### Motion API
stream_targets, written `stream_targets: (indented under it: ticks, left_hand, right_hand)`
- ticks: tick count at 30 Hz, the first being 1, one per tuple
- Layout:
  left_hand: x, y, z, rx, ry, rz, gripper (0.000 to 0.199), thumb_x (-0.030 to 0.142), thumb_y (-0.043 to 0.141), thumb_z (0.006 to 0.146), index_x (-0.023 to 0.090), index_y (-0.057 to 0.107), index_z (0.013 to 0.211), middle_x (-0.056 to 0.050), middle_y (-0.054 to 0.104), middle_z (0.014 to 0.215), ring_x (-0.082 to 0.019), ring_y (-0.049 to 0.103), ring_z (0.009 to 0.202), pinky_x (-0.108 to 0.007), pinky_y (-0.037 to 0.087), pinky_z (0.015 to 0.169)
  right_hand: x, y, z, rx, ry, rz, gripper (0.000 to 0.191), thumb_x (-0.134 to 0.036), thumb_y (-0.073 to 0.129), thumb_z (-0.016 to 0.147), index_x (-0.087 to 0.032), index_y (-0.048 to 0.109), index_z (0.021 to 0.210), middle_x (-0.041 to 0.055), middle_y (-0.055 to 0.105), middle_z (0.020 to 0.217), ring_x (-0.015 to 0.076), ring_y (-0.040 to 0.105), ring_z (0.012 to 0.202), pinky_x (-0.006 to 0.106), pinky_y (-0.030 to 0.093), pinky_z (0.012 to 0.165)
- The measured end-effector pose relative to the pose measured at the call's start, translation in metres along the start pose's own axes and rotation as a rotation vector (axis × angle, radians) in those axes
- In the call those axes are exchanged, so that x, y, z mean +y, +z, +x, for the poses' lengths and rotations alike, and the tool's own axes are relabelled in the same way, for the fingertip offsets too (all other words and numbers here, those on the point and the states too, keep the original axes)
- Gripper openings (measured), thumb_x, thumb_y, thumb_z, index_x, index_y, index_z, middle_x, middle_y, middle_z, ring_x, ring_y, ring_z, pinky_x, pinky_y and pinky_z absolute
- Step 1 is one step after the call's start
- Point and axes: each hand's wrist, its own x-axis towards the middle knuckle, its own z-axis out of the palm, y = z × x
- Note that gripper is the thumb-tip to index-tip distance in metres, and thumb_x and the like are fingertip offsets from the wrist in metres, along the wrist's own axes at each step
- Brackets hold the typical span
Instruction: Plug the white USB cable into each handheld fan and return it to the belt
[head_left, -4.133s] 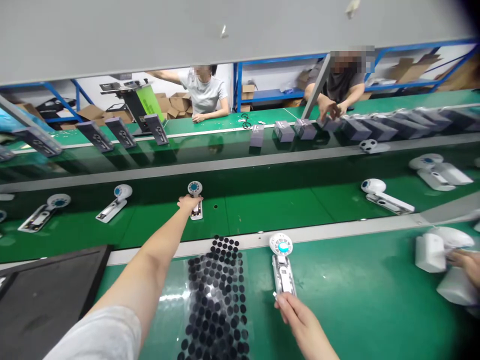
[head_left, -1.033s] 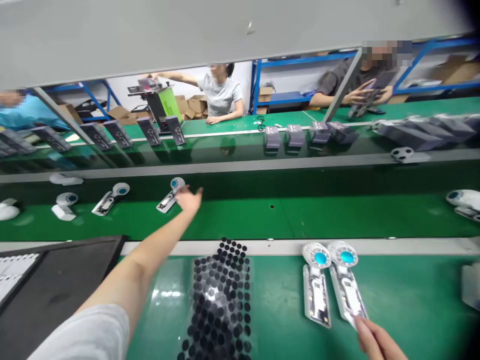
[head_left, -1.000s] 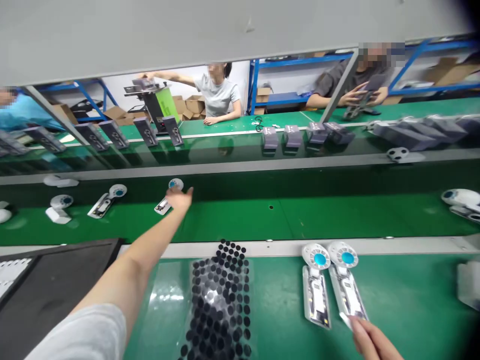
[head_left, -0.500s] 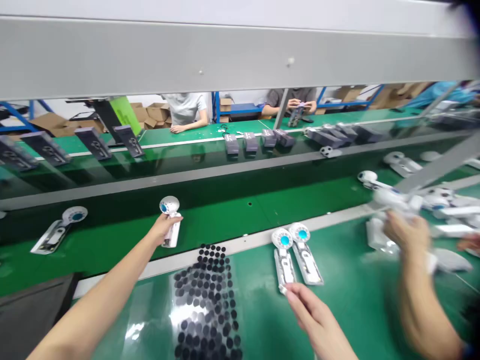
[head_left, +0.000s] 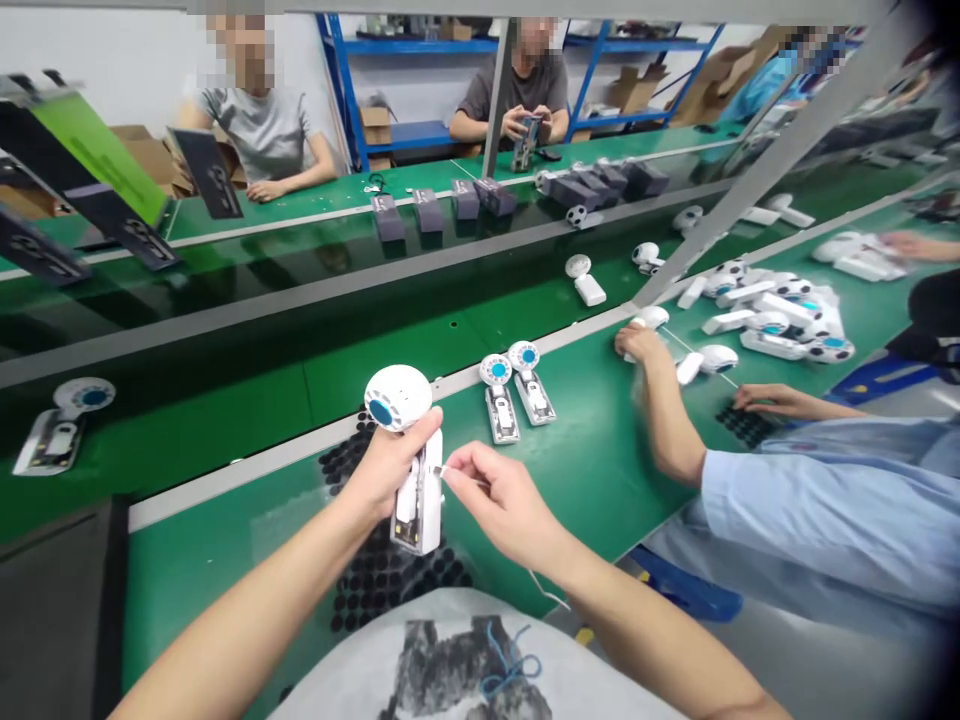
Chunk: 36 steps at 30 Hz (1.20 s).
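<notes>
My left hand (head_left: 390, 465) is closed around the handle of a white handheld fan (head_left: 397, 392) with a round head and a blue centre. Its handle points down, and the opened side shows circuitry inside. My right hand (head_left: 510, 505) pinches a small cable plug (head_left: 442, 471) against the side edge of that handle; whether it is seated in a port I cannot tell. A thin white cable (head_left: 551, 594) trails below my right wrist. Two similar fans (head_left: 501, 412) (head_left: 534, 395) lie side by side on the green bench, beyond my right hand.
Sheets of black round pads (head_left: 367, 590) lie under my hands. Another fan (head_left: 52, 440) rests on the conveyor (head_left: 300, 390) at left. A dark tray (head_left: 64, 600) stands front left. At right, a co-worker's hands (head_left: 643, 342) work near piled fans (head_left: 787, 312). Boxes (head_left: 427, 210) line the far belt.
My left hand has brought the fan from the conveyor back over the bench toward me. My right hand has moved left with the plug to the fan's handle. The view has tilted down.
</notes>
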Motion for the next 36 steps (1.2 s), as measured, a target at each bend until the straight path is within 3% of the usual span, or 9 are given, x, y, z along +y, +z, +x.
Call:
stream_targets:
  ticks: [5,9,13,18,20,24,27,31,36]
  left_hand:
    - [0.0,0.005,-0.01,-0.009,0.107,0.188,0.038,0.042,0.076,0.054,0.016,0.06,0.077,0.0,0.062,0.073,-0.015,0.055,0.068,-0.026,0.044,0.065]
    - [-0.004,0.003,-0.013,-0.134,0.142,0.305,0.035,0.038,0.071,0.063,0.017,0.063,0.09,-0.004,0.066,0.091,-0.019,0.058,0.086,-0.027,0.044,0.077]
    - [-0.01,0.003,-0.014,-0.217,0.083,0.319,0.036,0.037,0.067,0.068,0.016,0.062,0.097,-0.006,0.066,0.099,-0.02,0.058,0.093,-0.029,0.043,0.083]
    - [-0.023,0.004,-0.009,-0.246,-0.061,0.233,0.043,0.039,0.067,0.067,0.014,0.06,0.101,-0.008,0.066,0.095,-0.022,0.059,0.089,-0.03,0.046,0.075]
    - [-0.027,-0.004,0.002,-0.192,-0.078,0.26,0.044,0.038,0.071,0.063,0.014,0.06,0.098,-0.007,0.066,0.088,-0.021,0.06,0.081,-0.029,0.046,0.07]
    - [-0.029,-0.037,0.042,0.121,-0.072,0.31,0.043,0.038,0.073,0.057,0.013,0.059,0.09,-0.003,0.064,0.069,-0.017,0.057,0.059,-0.028,0.043,0.058]
    - [-0.038,-0.05,0.073,0.136,-0.083,0.296,0.042,0.037,0.07,0.06,0.014,0.056,0.093,-0.002,0.062,0.065,-0.015,0.055,0.054,-0.029,0.044,0.056]
    - [-0.071,-0.023,0.105,0.045,-0.097,0.331,0.033,0.036,0.067,0.065,0.013,0.058,0.087,-0.007,0.065,0.073,-0.018,0.06,0.062,-0.032,0.048,0.062]
    - [-0.106,0.027,0.142,0.042,0.029,0.51,0.031,0.039,0.066,0.067,0.014,0.062,0.084,-0.014,0.064,0.097,-0.028,0.056,0.097,-0.04,0.042,0.085]
  right_hand:
    - [0.003,0.0,-0.01,0.012,-0.034,-0.096,0.014,-0.027,0.045,0.087,-0.018,0.051,0.078,-0.005,0.047,0.06,0.0079,0.041,0.053,0.021,0.033,0.053]
    - [0.008,-0.002,-0.012,-0.017,-0.024,-0.185,0.015,-0.023,0.045,0.086,-0.018,0.048,0.073,-0.0051,0.047,0.058,0.0081,0.041,0.053,0.022,0.031,0.053]
    - [0.016,-0.003,-0.01,-0.087,0.049,-0.132,0.016,-0.025,0.044,0.085,-0.018,0.047,0.071,-0.005,0.047,0.058,0.0081,0.041,0.053,0.021,0.031,0.053]
    - [0.03,0.002,-0.006,-0.117,0.105,-0.085,0.017,-0.026,0.044,0.084,-0.018,0.047,0.07,-0.0051,0.045,0.058,0.0079,0.039,0.053,0.02,0.03,0.052]
    - [0.037,-0.001,-0.005,-0.093,0.121,-0.081,0.017,-0.027,0.045,0.083,-0.018,0.047,0.069,-0.0058,0.042,0.057,0.0078,0.036,0.052,0.02,0.029,0.051]
    - [0.055,-0.028,-0.01,0.019,0.242,-0.018,0.021,-0.033,0.048,0.082,-0.018,0.046,0.068,-0.0075,0.034,0.053,0.0075,0.03,0.049,0.02,0.025,0.047]
    - [0.07,-0.047,-0.014,0.117,0.335,0.104,0.024,-0.039,0.049,0.081,-0.019,0.044,0.07,-0.009,0.029,0.053,0.0069,0.024,0.046,0.02,0.021,0.044]
    - [0.082,-0.045,-0.014,0.128,0.359,0.138,0.029,-0.045,0.049,0.08,-0.019,0.044,0.07,-0.0088,0.028,0.053,0.0075,0.024,0.047,0.02,0.02,0.044]
    - [0.086,-0.03,-0.008,0.084,0.358,0.117,0.034,-0.052,0.047,0.079,-0.019,0.044,0.069,-0.0081,0.028,0.053,0.0084,0.024,0.049,0.021,0.022,0.045]
